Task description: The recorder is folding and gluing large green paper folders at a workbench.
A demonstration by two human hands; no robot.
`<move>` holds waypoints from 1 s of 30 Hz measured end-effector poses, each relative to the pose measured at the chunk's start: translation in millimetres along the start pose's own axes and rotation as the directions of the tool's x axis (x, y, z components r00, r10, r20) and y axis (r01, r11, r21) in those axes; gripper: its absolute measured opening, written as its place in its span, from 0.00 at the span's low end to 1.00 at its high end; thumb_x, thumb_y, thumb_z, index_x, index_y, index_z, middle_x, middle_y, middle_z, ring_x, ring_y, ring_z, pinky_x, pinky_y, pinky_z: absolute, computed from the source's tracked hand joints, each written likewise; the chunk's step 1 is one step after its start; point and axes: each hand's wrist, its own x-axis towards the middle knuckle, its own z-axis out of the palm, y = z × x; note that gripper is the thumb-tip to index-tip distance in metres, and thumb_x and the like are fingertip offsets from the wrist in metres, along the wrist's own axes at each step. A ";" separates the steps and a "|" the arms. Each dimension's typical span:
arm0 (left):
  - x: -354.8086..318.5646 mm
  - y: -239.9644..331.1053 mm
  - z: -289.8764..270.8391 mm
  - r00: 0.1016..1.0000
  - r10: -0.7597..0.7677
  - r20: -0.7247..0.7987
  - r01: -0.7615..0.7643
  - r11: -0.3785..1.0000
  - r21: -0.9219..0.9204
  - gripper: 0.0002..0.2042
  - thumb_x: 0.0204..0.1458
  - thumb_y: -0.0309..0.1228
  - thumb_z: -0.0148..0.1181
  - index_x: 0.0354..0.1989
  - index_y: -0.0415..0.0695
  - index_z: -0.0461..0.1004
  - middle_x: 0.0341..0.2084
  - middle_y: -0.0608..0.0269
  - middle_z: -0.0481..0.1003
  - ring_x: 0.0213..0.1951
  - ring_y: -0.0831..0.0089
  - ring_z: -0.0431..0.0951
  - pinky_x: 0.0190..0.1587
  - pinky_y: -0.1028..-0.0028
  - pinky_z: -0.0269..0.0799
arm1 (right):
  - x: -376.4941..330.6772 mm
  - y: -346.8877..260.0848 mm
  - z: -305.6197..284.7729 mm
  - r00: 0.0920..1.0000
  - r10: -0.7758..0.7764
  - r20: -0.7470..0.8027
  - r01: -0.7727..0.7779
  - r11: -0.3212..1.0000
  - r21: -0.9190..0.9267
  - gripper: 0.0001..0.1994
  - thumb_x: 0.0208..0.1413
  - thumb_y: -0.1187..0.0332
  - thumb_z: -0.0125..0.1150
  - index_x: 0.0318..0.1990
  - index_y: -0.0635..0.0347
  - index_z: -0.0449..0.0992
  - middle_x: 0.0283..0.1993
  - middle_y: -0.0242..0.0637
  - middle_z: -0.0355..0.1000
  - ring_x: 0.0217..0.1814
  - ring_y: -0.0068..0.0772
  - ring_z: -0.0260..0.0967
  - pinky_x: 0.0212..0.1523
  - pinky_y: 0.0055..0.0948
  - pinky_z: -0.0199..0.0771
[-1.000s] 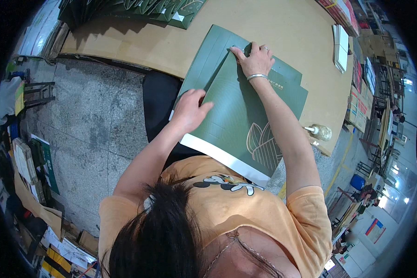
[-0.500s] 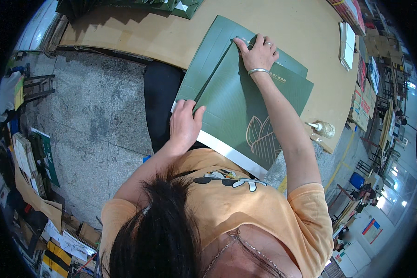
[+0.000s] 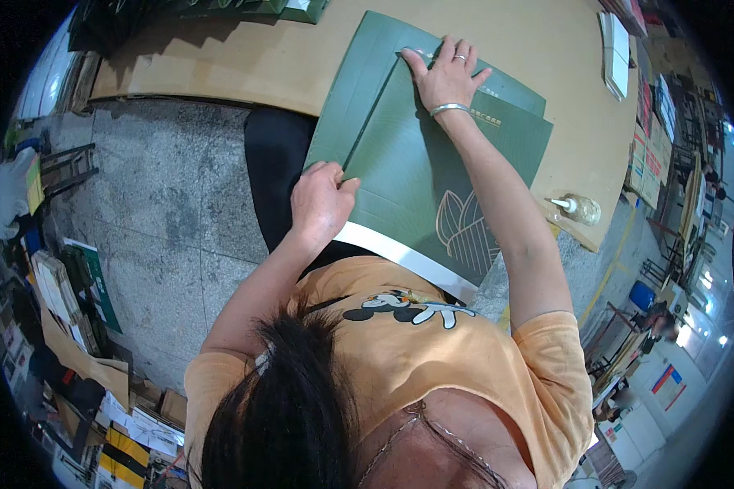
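Observation:
A flat green paper bag lies aslant on the table, its near end over the edge toward my body. It has a gold leaf drawing, a white strip along the near edge and a long fold line on its left side. My left hand grips its left edge near the lower corner, fingers curled and thumb on top. Up at the far part of the bag, my right hand presses flat with fingers spread, the thumb by the far end of the fold. Under the bag's right side, another green layer shows.
A small glue bottle with a white nozzle lies at the table's right corner. Standing green bags are at the far left of the tan table. White sheets lie along the right edge. Stacked boards stand on the floor at left.
My right hand has opened wider, its fingers more spread and flatter on the bag. The fingers of my left hand have curled in more at the edge. The whole view has shifted slightly.

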 end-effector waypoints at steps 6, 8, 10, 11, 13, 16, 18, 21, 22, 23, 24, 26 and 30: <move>33.9 37.6 31.7 0.726 0.604 -0.329 -0.575 0.796 0.192 0.19 0.51 0.26 0.56 0.52 0.35 0.66 0.52 0.41 0.66 0.56 0.47 0.64 0.61 0.57 0.56 | -2.9 -0.4 3.8 1.000 0.017 0.005 -0.017 0.999 -0.039 0.46 0.50 0.31 0.46 0.64 0.64 0.56 0.69 0.52 0.50 0.74 0.50 0.38 0.65 0.71 0.31; 61.1 43.7 45.6 0.702 0.654 -0.282 -0.663 0.745 0.077 0.24 0.53 0.27 0.54 0.59 0.35 0.62 0.59 0.41 0.61 0.62 0.45 0.58 0.66 0.56 0.50 | 0.2 -2.2 4.5 1.000 0.018 0.002 -0.017 0.999 -0.052 0.47 0.50 0.31 0.46 0.64 0.65 0.56 0.69 0.52 0.50 0.74 0.50 0.38 0.65 0.71 0.31; 79.4 47.1 56.1 0.680 0.644 -0.350 -0.632 0.757 0.166 0.25 0.55 0.32 0.52 0.60 0.33 0.60 0.62 0.40 0.57 0.66 0.46 0.53 0.68 0.54 0.45 | -2.0 -6.2 6.8 1.000 0.004 0.012 -0.004 1.000 -0.004 0.47 0.50 0.31 0.46 0.64 0.65 0.56 0.69 0.53 0.50 0.73 0.51 0.40 0.65 0.71 0.31; 79.2 46.1 63.2 0.685 0.641 -0.347 -0.630 0.760 0.159 0.25 0.55 0.32 0.52 0.60 0.33 0.60 0.62 0.40 0.57 0.66 0.46 0.53 0.68 0.54 0.45 | -3.5 -4.6 5.4 1.000 0.006 0.019 -0.006 1.000 -0.009 0.47 0.50 0.31 0.46 0.64 0.65 0.56 0.69 0.53 0.50 0.73 0.51 0.40 0.65 0.71 0.31; 82.4 47.9 70.2 0.696 0.656 -0.291 -0.519 0.741 0.426 0.28 0.56 0.37 0.51 0.61 0.32 0.58 0.63 0.37 0.54 0.67 0.45 0.50 0.68 0.52 0.42 | -2.6 -6.0 2.2 0.999 -0.004 -0.036 0.003 1.000 -0.024 0.43 0.52 0.33 0.46 0.63 0.62 0.56 0.68 0.49 0.52 0.73 0.50 0.40 0.63 0.72 0.33; 81.9 55.3 77.8 0.732 0.623 -0.277 -0.466 0.754 0.464 0.30 0.54 0.40 0.54 0.60 0.30 0.58 0.63 0.35 0.54 0.67 0.45 0.49 0.68 0.51 0.40 | -0.5 -4.6 3.4 1.000 0.019 0.010 -0.019 1.000 -0.017 0.44 0.51 0.33 0.46 0.63 0.63 0.57 0.69 0.53 0.50 0.73 0.53 0.39 0.64 0.72 0.30; 86.6 67.0 73.5 0.741 0.622 -0.254 -0.441 0.735 0.515 0.31 0.53 0.41 0.55 0.59 0.30 0.59 0.62 0.36 0.54 0.67 0.45 0.49 0.68 0.52 0.41 | 2.5 -0.6 5.4 0.999 0.038 0.018 -0.038 0.999 -0.010 0.42 0.52 0.34 0.45 0.64 0.62 0.57 0.69 0.53 0.50 0.73 0.53 0.39 0.64 0.72 0.30; 91.8 87.6 63.3 0.866 0.489 -0.109 -0.377 0.779 0.501 0.31 0.52 0.41 0.57 0.57 0.28 0.60 0.61 0.36 0.55 0.67 0.46 0.49 0.68 0.52 0.41 | 6.4 13.4 2.8 0.998 0.057 -0.025 -0.056 0.996 0.068 0.35 0.54 0.40 0.49 0.60 0.61 0.64 0.66 0.54 0.55 0.71 0.54 0.43 0.65 0.70 0.32; 98.6 86.6 63.0 0.821 0.558 -0.125 -0.436 0.753 0.493 0.31 0.51 0.42 0.57 0.56 0.28 0.60 0.61 0.37 0.56 0.66 0.47 0.50 0.68 0.52 0.42 | 10.7 23.6 -5.4 0.998 0.062 -0.006 -0.058 0.960 0.275 0.31 0.54 0.44 0.52 0.55 0.62 0.68 0.63 0.55 0.59 0.69 0.54 0.48 0.66 0.64 0.37; 104.0 85.4 64.1 0.768 0.624 -0.140 -0.497 0.721 0.483 0.30 0.51 0.42 0.57 0.55 0.28 0.61 0.61 0.37 0.56 0.66 0.47 0.50 0.68 0.52 0.42 | 14.7 33.8 -13.6 0.998 0.061 0.010 -0.059 0.882 0.468 0.26 0.54 0.49 0.56 0.51 0.63 0.73 0.61 0.55 0.62 0.67 0.53 0.53 0.67 0.59 0.42; 110.4 71.1 70.6 0.739 0.639 -0.212 -0.485 0.724 0.490 0.31 0.53 0.43 0.55 0.59 0.31 0.60 0.62 0.37 0.54 0.67 0.48 0.50 0.68 0.52 0.40 | 9.3 23.3 -31.9 0.966 0.171 -0.193 -0.022 0.801 0.599 0.18 0.53 0.58 0.61 0.43 0.65 0.76 0.55 0.53 0.68 0.61 0.51 0.60 0.63 0.44 0.56; 111.9 63.1 71.5 0.729 0.640 -0.242 -0.462 0.721 0.517 0.32 0.54 0.44 0.54 0.61 0.33 0.58 0.63 0.37 0.53 0.67 0.48 0.49 0.68 0.52 0.39 | -3.0 26.2 -91.4 0.905 0.263 -0.334 0.005 0.779 0.627 0.17 0.52 0.62 0.62 0.43 0.67 0.75 0.52 0.54 0.70 0.59 0.49 0.63 0.59 0.37 0.62; 119.8 79.8 77.5 0.778 0.531 -0.335 -0.273 0.766 0.582 0.32 0.56 0.46 0.50 0.64 0.37 0.56 0.65 0.37 0.50 0.68 0.48 0.47 0.68 0.50 0.36 | -28.8 75.4 -145.6 0.762 0.576 -0.296 -0.280 0.705 0.651 0.19 0.52 0.60 0.63 0.41 0.70 0.75 0.49 0.52 0.71 0.50 0.47 0.70 0.50 0.39 0.69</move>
